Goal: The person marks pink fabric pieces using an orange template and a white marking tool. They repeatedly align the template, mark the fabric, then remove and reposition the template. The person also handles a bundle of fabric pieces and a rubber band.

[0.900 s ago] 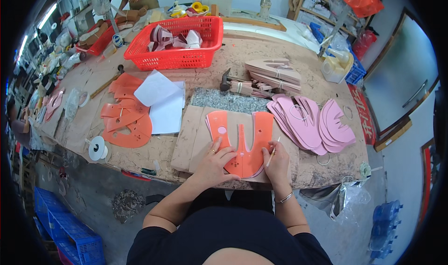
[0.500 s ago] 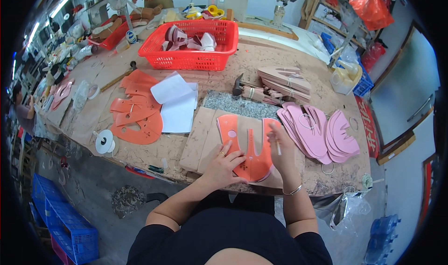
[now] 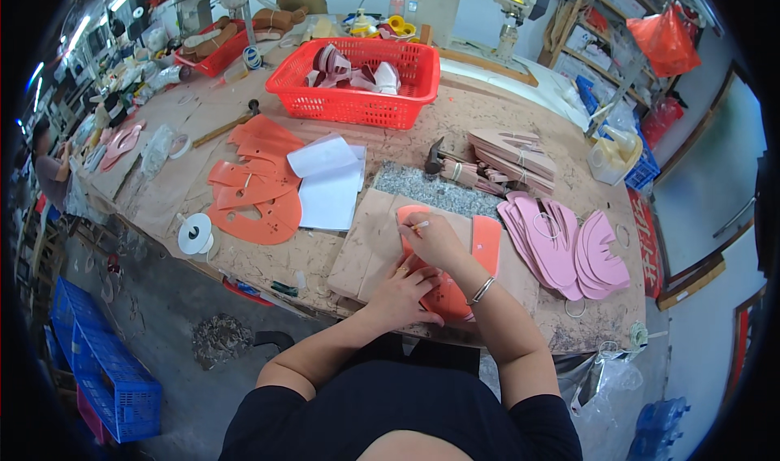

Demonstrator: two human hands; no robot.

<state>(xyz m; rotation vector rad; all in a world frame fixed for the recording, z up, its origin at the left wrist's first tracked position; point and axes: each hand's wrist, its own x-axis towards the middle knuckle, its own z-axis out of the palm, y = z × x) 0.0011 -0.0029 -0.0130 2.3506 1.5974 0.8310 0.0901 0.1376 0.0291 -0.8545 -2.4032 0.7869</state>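
An orange U-shaped template (image 3: 487, 246) lies on a tan board (image 3: 355, 258) at the table's front edge. My left hand (image 3: 396, 300) rests on its lower left part, fingers spread and pressing flat. My right hand (image 3: 435, 243) is closed around a thin pale pen (image 3: 420, 225) over the template's left arm. The pen's tip is too small to make out, so I cannot tell whether it touches. My right hand and wrist cover the template's middle. Stacked pink cut pieces (image 3: 536, 242) lie right of the board.
Beyond the board lie a speckled stone slab (image 3: 431, 186), a hammer (image 3: 434, 157) and bundled tan pieces (image 3: 512, 156). To the left are more orange templates (image 3: 260, 205), white paper (image 3: 331, 193) and a white spool (image 3: 195, 233). A red basket (image 3: 353, 108) holds cut pieces farther back.
My right hand has moved left with the pen, from the template's right arm across to its left arm. My left hand stays on the template. The whole view has shifted slightly.
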